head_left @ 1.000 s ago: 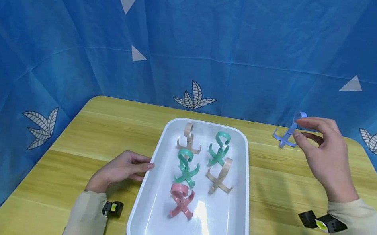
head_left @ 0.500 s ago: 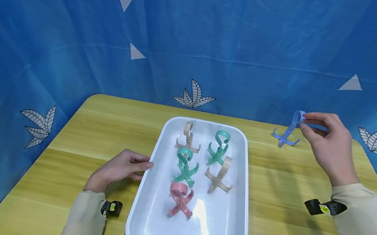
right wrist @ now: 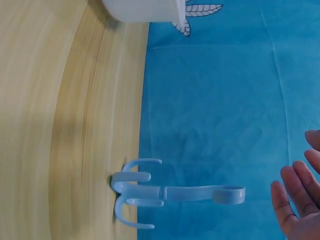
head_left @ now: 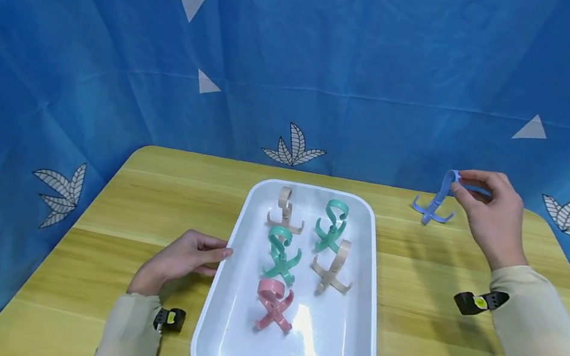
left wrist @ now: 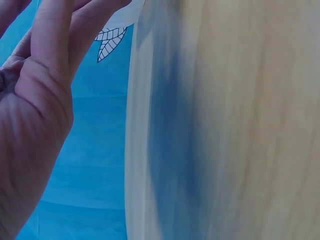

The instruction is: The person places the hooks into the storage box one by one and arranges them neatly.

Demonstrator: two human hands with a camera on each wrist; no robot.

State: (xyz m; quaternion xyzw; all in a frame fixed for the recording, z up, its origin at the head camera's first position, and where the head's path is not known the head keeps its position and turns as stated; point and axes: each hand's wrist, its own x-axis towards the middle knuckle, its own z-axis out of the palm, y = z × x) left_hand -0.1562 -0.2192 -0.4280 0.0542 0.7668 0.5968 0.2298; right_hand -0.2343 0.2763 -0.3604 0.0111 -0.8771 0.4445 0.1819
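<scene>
A blue multi-pronged hanging hook [head_left: 434, 208] stands on its prongs at the table's back right, its curled top leaning right. My right hand [head_left: 497, 223] is just beside that top in the head view; the right wrist view shows the fingers [right wrist: 295, 195] relaxed and a gap between them and the blue hook [right wrist: 185, 193]. At the left, my left hand [head_left: 180, 260] grips the side rim of a white tray [head_left: 331, 355], thumb over the edge. Inside the tray stand two beige hooks [head_left: 332, 270], two green hooks [head_left: 281, 262] and a pink hook [head_left: 274, 307].
The wooden table [head_left: 163, 185] extends on both sides of the tray. A blue cloth [head_left: 388, 65] with leaf and triangle prints hangs behind its back edge. Black wrist cameras sit on the left wrist [head_left: 170, 319] and the right wrist [head_left: 481, 303].
My right hand has drawn up and away from the blue hook's stem, which its fingers overlapped earlier. The hook's base stays in place. My left hand and the tray have not visibly moved.
</scene>
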